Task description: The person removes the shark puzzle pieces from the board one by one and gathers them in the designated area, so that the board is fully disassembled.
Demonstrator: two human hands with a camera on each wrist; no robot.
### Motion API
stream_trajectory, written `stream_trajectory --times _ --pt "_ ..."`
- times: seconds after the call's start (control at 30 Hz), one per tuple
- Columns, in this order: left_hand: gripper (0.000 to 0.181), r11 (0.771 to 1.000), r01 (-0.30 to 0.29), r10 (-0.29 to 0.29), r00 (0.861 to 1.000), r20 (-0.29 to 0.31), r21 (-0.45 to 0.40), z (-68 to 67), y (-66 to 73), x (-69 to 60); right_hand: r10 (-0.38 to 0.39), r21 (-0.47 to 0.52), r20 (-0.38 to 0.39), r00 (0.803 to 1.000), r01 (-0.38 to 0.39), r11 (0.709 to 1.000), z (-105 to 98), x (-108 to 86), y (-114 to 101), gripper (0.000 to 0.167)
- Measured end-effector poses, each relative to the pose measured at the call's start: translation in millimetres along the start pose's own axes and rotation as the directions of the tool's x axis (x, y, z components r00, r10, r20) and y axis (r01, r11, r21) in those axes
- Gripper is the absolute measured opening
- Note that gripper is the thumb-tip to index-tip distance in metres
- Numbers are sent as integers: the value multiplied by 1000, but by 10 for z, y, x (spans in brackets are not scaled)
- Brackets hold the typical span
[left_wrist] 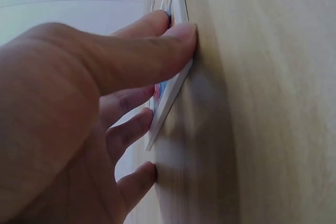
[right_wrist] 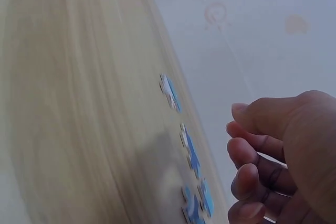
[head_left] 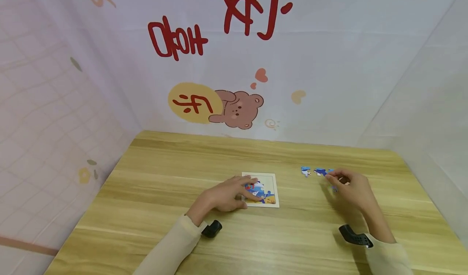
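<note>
The two hands were well apart over the wood-grained bench (head_left: 285,242). The left hand (head_left: 230,193) lay on a puzzle tray (head_left: 276,185), its fingers spread across the picture and its thumb at the tray's near edge. Beneath and just right of those fingers, joined puzzle pieces (head_left: 271,200) showed blue, white, red and yellow; a cream-coloured part of the tray was uncovered beyond the fingertips.

The right hand (head_left: 352,189) hung loosely curled above the bench, thumb and forefinger close to each other, with nothing visible between them in the right wrist view. Four loose pieces lay flat near it. A blue-and-white piece (head_left: 305,171) was farthest to its left, on the side toward the tray; a dark blue piece (head_left: 320,172) came next, just ahead of the fingertips. A light blue piece (right_wrist: 207,198) and a blue piece (right_wrist: 192,206) lay side by side nearest the hand, partly hidden by it in the head view.

Behind each hand, a black device (head_left: 212,229) sat at the wrist by a cream sleeve (head_left: 175,244). Beyond both hands rose a white backdrop (head_left: 329,63) with red characters (head_left: 179,39) and a pink bear (head_left: 239,110).
</note>
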State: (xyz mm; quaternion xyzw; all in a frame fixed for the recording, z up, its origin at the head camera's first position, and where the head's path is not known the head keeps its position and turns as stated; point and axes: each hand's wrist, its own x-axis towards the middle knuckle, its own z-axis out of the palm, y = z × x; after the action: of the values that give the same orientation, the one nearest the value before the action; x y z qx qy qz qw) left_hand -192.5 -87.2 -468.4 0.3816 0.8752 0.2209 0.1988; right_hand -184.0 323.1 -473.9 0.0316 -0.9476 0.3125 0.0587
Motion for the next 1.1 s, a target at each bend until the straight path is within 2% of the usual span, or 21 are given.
stream_trajectory --times 0.23,0.5,0.63,0.77,1.1 --pt "42 1000 9 -9 1000 -4 -8 35 37 1 -78 47 9 997 78 996 208 6 -202 16" --pt "39 1000 15 -14 999 -46 14 43 74 27 -108 112 64 992 101 989 418 0 -419 15" --pt "35 999 36 -34 998 -61 33 43 78 39 -112 116 93 989 101 988 521 0 -518 18" --pt "33 998 48 -46 997 -58 38 31 79 32 -116 142 110 987 100 985 608 -3 -617 18" --pt "34 998 42 -40 998 -51 38 12 89 37 -181 221 133 974 149 964 812 54 -893 15"
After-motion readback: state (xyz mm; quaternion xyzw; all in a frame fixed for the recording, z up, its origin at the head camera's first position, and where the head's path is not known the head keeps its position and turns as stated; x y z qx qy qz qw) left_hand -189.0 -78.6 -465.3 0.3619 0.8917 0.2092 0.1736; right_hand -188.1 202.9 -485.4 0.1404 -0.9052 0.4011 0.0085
